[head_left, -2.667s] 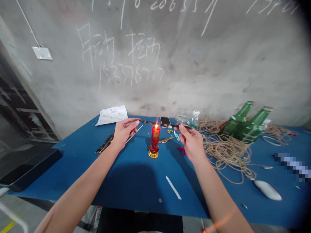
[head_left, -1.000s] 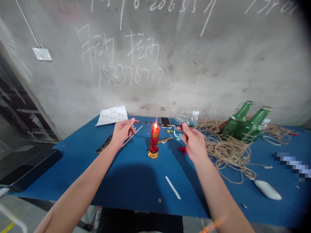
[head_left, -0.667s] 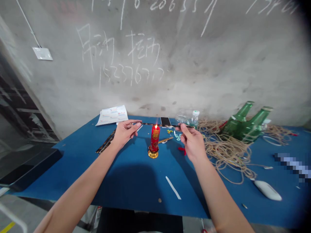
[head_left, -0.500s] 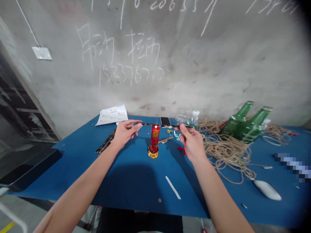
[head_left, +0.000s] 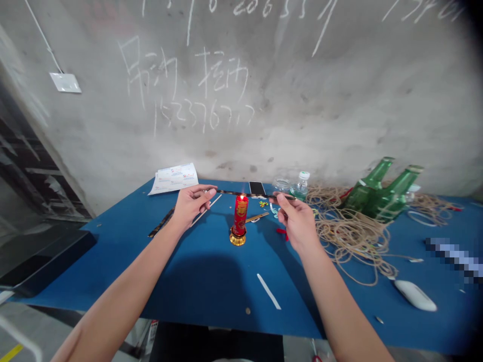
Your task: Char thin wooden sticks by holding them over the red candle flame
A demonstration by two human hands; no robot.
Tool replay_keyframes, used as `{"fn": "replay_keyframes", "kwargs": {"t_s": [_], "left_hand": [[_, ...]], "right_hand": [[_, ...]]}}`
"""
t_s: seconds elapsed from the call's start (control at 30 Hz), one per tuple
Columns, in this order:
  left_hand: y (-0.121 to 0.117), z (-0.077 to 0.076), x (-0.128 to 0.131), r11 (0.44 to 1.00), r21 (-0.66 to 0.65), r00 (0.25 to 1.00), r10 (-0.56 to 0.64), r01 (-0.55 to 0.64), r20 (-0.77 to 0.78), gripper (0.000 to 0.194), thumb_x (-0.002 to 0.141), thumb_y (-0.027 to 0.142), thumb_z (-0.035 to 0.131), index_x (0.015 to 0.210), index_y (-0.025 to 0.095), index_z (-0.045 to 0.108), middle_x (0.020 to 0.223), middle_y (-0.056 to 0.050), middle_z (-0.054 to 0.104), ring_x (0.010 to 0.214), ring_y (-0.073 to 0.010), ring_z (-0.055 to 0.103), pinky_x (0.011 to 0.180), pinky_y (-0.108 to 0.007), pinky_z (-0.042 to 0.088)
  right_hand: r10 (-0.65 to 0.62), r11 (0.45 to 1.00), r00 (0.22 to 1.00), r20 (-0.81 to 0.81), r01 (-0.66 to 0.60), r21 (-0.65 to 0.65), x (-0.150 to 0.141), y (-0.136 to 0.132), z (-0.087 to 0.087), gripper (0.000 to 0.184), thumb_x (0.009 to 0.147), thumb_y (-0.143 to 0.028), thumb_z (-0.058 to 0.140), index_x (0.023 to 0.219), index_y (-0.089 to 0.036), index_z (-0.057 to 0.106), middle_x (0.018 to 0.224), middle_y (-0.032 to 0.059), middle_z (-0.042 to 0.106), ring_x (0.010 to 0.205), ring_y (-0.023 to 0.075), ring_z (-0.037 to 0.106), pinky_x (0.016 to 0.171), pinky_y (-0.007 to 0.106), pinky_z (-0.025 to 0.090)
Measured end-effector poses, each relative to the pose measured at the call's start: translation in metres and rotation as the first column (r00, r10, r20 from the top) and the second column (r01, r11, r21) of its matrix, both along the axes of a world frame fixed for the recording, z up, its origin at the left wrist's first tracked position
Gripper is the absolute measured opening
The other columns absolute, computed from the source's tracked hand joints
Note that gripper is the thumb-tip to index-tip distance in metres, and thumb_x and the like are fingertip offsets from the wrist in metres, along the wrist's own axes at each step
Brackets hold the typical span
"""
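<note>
A thin, scorched-looking dark stick [head_left: 231, 192] is held level between my two hands, its middle at the flame of a lit red candle [head_left: 241, 215]. The candle stands upright on a gold base [head_left: 237, 239]. My left hand [head_left: 191, 205] pinches the stick's left part between thumb and fingers. Closed on its right part is my right hand [head_left: 296, 218], with the tip poking out past the fingers. Beneath my left hand, a pale thin stick [head_left: 206, 210] and some dark-mottled strips [head_left: 163, 222] lie on the blue table [head_left: 211, 301].
Tangled twine [head_left: 354, 241] and green bottles [head_left: 392, 193] occupy the right side. A phone [head_left: 257, 189], a clear bottle [head_left: 302, 183] and a printed sheet [head_left: 174, 178] are at the back. A white mouse-shaped object [head_left: 415, 295] and a white strip [head_left: 268, 291] lie nearer.
My left hand has shifted slightly left along with the stick, and my right hand has moved a little left too. The pale stick beside my left hand now shows.
</note>
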State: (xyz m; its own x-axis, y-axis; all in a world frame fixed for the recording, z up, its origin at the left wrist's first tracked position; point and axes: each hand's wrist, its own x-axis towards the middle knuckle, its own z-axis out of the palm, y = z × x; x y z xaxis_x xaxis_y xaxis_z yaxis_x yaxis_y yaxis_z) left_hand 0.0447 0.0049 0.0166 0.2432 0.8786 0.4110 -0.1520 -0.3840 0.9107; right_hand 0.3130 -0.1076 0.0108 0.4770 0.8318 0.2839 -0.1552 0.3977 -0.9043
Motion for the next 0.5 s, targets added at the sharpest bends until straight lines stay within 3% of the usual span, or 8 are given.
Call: {"fn": "replay_keyframes", "kwargs": {"t_s": [0.5], "left_hand": [[0.0085, -0.0005, -0.0089, 1.000, -0.030, 0.998, -0.009, 0.011, 0.058, 0.043, 0.076, 0.045, 0.089, 0.106, 0.014, 0.082, 0.054, 0.001, 0.061, 0.041, -0.0045, 0.043, 0.040, -0.017, 0.032]], "right_hand": [[-0.010, 1.000, 0.991, 0.137, 0.007, 0.027, 0.0005, -0.0007, -0.0021, 0.040, 0.077, -0.052, 0.087, 0.100, -0.020, 0.084, 0.093, 0.0105, 0.081, 0.044, 0.0068, 0.049, 0.041, 0.024, 0.035]]}}
